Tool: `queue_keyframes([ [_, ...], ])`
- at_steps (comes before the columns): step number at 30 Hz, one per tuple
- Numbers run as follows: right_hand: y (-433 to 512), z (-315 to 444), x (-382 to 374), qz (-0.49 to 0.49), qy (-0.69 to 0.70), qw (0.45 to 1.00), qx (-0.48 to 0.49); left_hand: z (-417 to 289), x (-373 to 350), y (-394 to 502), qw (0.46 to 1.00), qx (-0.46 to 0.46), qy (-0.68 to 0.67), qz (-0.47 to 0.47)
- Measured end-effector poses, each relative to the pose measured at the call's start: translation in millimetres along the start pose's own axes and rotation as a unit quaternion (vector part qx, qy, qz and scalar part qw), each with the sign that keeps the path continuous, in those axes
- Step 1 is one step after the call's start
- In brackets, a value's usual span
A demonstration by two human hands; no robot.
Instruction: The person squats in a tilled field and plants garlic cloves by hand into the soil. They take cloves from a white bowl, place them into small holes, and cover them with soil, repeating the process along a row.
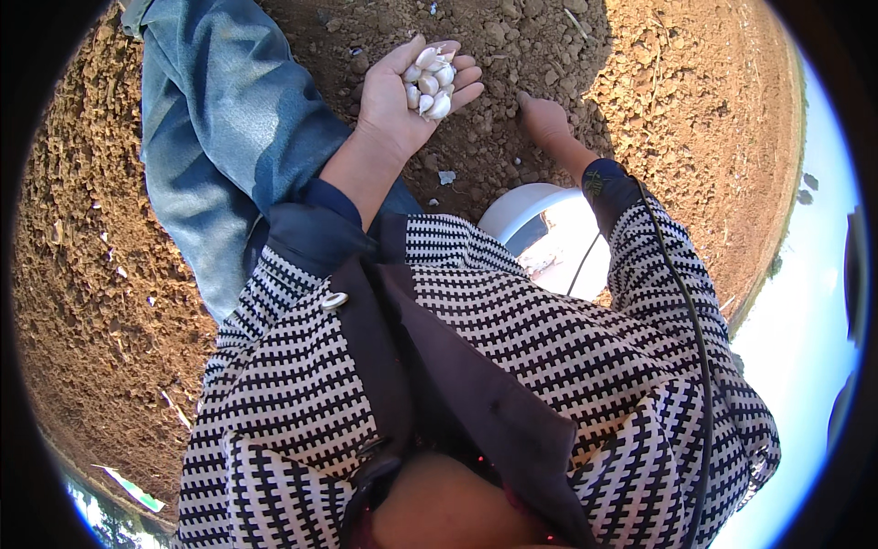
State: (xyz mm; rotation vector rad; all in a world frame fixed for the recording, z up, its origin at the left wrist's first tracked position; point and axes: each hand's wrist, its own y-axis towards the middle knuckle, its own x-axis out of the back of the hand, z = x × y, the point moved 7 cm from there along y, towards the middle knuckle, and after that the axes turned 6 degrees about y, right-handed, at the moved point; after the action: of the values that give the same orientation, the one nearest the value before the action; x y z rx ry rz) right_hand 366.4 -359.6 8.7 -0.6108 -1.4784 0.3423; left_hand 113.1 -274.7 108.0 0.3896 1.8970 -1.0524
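Observation:
My left hand [394, 96] is turned palm up, fingers slightly curled, cradling a small heap of pale garlic cloves [429, 84]. To its right, my right hand [544, 121] reaches down to the crumbly brown soil [501, 82]. Its fingertips are at or just above the ground, with the thumb side showing. The other fingers are mostly hidden, so whether it pinches anything cannot be told. Close to my right forearm stands a white plastic bucket [525, 206], partly covered by my jacket and sleeve. Its contents are hard to make out in the glare.
My bent leg in blue jeans [233, 117] lies left of my left hand. A dark cable [675, 274] runs along my right sleeve. A whitish scrap [446, 177] lies on the soil before the bucket. Tilled field [706, 137] stretches out on both sides.

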Motion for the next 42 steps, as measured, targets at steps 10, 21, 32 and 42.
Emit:
queue_keyframes([
  [10,-4,31,78,-0.040,0.059,0.996,-0.050,5,3,5,0.999,0.029,0.027,-0.029],
  [21,-77,168,189,-0.331,0.261,0.883,0.204,21,6,10,0.994,0.077,0.081,0.003],
  [32,-24,5,169,-0.310,0.388,0.864,-0.083,29,4,12,0.990,0.095,0.107,-0.002],
  [42,66,-23,52,-0.154,0.061,0.977,-0.136,18,3,16,0.997,0.052,0.061,-0.003],
])
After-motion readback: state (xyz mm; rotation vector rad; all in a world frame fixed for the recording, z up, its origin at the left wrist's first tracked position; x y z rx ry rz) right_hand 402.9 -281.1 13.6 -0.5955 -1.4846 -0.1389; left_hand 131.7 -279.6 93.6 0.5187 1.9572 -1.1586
